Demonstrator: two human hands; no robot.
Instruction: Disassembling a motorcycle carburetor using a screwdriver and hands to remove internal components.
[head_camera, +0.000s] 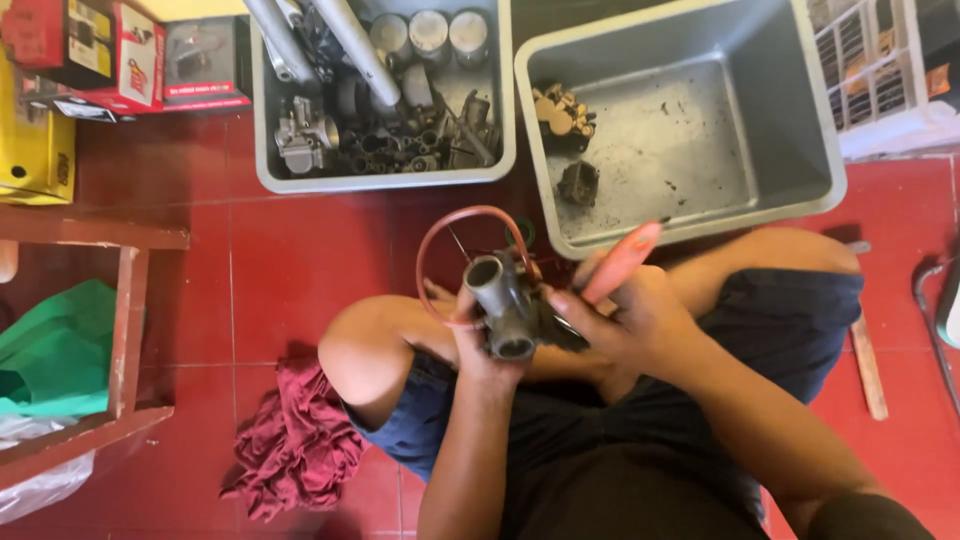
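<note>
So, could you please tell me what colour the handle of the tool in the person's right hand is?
Orange-red handle, clearest in the head view.

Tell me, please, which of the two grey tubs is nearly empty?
The right tub: mostly bare floor with two small parts; the left tub is packed with metal parts.

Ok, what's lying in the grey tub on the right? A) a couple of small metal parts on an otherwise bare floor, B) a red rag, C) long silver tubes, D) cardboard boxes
A: the right grey tub holds only a brass-coloured part and a dark part near its left wall.
</note>
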